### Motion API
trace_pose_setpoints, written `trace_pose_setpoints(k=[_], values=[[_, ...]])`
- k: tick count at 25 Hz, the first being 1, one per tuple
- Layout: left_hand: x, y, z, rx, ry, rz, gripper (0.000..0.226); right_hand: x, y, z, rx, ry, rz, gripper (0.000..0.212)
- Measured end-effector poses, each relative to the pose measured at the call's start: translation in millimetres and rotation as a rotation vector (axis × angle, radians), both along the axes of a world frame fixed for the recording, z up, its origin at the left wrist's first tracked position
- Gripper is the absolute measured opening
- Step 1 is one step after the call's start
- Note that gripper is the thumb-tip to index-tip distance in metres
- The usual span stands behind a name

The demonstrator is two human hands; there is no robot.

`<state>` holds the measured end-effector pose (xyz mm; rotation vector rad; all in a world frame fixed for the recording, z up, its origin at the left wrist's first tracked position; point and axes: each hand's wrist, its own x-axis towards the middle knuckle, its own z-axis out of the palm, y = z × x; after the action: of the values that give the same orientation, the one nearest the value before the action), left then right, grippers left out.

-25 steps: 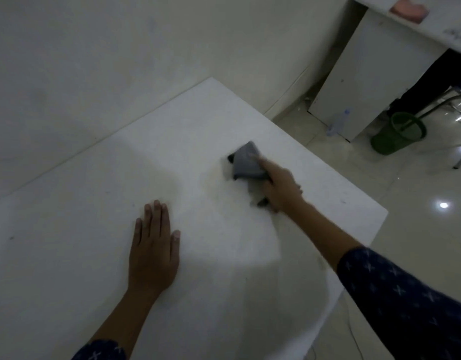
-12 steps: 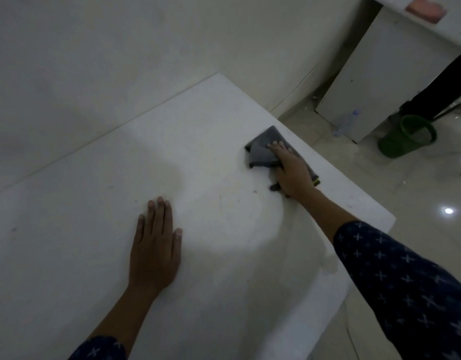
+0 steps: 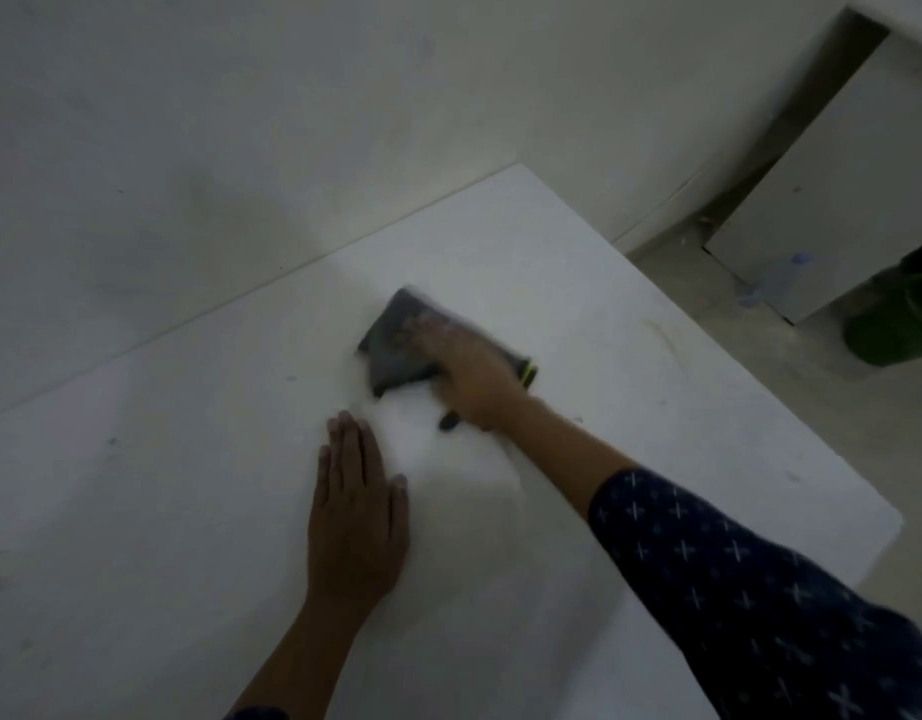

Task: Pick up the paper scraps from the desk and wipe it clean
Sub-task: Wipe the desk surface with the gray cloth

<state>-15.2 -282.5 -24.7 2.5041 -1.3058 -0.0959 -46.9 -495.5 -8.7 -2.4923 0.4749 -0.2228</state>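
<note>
A grey cloth (image 3: 394, 345) with a yellow-green edge lies flat on the white desk (image 3: 137, 511), near its middle. My right hand (image 3: 469, 374) presses down on the cloth, fingers spread over it; the hand is blurred by motion. My left hand (image 3: 355, 517) rests flat on the desk, palm down, fingers together, just below and left of the cloth. No paper scraps show on the desk; only a few faint marks.
The desk's far edge meets a white wall (image 3: 241, 122). Its right edge (image 3: 760, 392) drops to a tiled floor. Beyond stand a white cabinet (image 3: 838, 200), a plastic bottle (image 3: 776, 275) and a green bucket (image 3: 895, 324).
My right hand has swept the cloth across the desk, right and then back left toward my left hand. The view has tilted; my left hand stays flat.
</note>
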Motion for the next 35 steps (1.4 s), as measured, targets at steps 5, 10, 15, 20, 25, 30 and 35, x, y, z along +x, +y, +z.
trace_pose_setpoints(k=[5, 10, 15, 20, 25, 30, 35], values=[[3.7, -2.2, 0.7, 0.015, -0.045, -0.020, 0.060, -7.3, -110.3, 2.1, 0.092, -0.029, -0.898, 0.047], [6.1, -2.6, 0.6, 0.029, -0.065, -0.026, 0.060, 72.2, 30.6, 14.6, 0.000, 0.077, -0.113, 0.056], [9.1, -2.3, -3.9, 0.039, -0.069, -0.045, 0.060, 78.2, -33.7, -2.8, -0.148, 0.039, -0.256, 0.063], [9.4, -3.8, -4.9, 0.067, -0.086, -0.042, 0.061, -3.6, -139.1, 12.9, -0.049, 0.155, -0.837, 0.062], [13.1, -13.0, -1.7, 0.077, -0.091, -0.124, 0.064, -67.8, -4.6, 10.0, 0.066, 0.072, -0.402, 0.065], [-3.4, -84.0, -3.3, 0.059, -0.086, -0.263, 0.066, -109.9, -25.1, 9.3, 0.005, 0.099, -0.410, 0.058], [-25.2, -133.0, -7.2, 0.067, -0.112, -0.292, 0.065, -104.4, -107.5, 24.2, -0.028, 0.209, -0.652, 0.059]])
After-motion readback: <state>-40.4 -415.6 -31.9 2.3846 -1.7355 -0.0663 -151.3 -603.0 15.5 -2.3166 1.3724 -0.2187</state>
